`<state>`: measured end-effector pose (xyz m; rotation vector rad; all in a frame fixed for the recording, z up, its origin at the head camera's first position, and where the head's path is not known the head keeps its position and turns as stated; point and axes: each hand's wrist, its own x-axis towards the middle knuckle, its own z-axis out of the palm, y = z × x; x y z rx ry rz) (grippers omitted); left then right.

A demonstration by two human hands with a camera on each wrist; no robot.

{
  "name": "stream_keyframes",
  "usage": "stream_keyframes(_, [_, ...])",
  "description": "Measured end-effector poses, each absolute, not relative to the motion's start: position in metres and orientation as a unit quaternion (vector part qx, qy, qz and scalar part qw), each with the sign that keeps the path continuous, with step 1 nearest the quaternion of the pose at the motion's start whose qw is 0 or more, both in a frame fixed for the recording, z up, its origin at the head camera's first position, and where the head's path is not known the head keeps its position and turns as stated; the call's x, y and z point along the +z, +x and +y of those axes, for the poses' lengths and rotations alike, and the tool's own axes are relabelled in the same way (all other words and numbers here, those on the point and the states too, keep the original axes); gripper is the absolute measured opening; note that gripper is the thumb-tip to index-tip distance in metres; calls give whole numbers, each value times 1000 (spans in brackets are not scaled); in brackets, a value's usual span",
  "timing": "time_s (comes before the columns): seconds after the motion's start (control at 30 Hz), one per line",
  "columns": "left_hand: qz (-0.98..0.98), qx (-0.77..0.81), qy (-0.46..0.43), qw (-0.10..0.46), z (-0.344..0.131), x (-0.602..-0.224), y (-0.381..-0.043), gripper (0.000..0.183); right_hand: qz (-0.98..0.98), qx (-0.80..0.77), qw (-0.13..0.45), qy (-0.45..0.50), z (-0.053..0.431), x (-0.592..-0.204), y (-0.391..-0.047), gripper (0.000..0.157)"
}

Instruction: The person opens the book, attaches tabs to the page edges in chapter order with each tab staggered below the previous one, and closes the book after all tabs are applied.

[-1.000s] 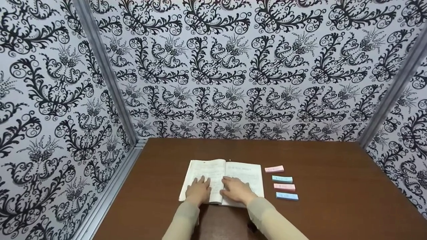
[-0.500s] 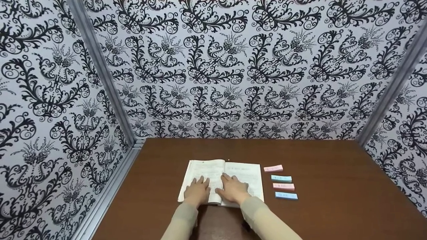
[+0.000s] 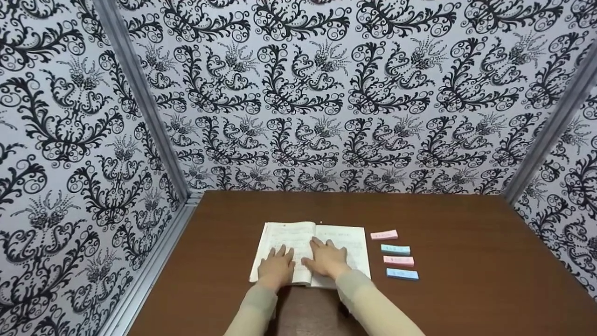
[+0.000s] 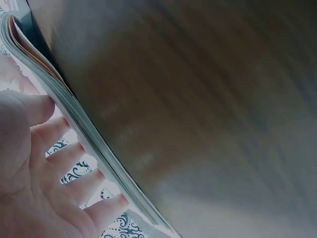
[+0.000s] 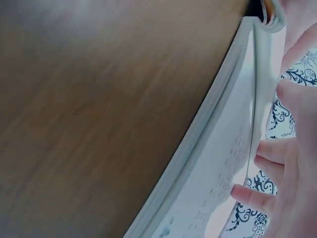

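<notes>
An open book [image 3: 352,235] with printed pages lies on the brown table. On its left page rests my left hand [image 3: 276,268], fingers spread and pointing away from me. My right hand [image 3: 328,259] lies on the right page close to the middle fold, thumb reaching toward the left page. The left wrist view has the thumb and fingertips of the left hand [image 4: 54,168] against the page, with the thick page edge beside them. Seen from the right wrist, the right hand's fingertips [image 5: 241,192] touch the page near the fold.
Right of the book, small labelled strips lie in a column: a pink one [image 3: 384,234], a teal one [image 3: 395,249], another pink one [image 3: 399,260] and a blue one [image 3: 402,274]. Patterned walls [image 3: 303,93] with grey metal posts [image 3: 144,98] enclose the table [image 3: 466,261].
My right hand has slid left and slightly away from me over the right page, toward the fold. The left hand stays in place on the left page.
</notes>
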<state>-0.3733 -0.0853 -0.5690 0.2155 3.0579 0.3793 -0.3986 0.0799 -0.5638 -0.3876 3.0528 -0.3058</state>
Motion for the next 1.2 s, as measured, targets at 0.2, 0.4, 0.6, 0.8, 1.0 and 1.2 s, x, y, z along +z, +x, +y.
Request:
stream_keyframes(0.2, [987, 141, 73, 27, -83, -566, -372, 45, 991, -82, 15, -109, 78, -564, -408, 71])
stream_keyframes(0.4, [986, 143, 83, 29, -77, -577, -368, 45, 991, -85, 34, -97, 84, -571, -412, 72])
stream_keyframes(0.6, [990, 120, 73, 20, -77, -571, -370, 43, 988, -96, 46, -116, 86, -570, -419, 71])
stream_keyframes(0.8, [992, 102, 66, 21, -80, -557, -377, 44, 984, -102, 55, -136, 82, -562, -415, 65])
stream_keyframes(1.0, [993, 101, 65, 20, -81, -555, -379, 44, 983, -69, 63, -158, 78, -560, -397, 64])
stream_keyframes(1.2, [991, 106, 74, 23, -83, -564, -375, 45, 982, -57, 70, -164, 77, -567, -375, 65])
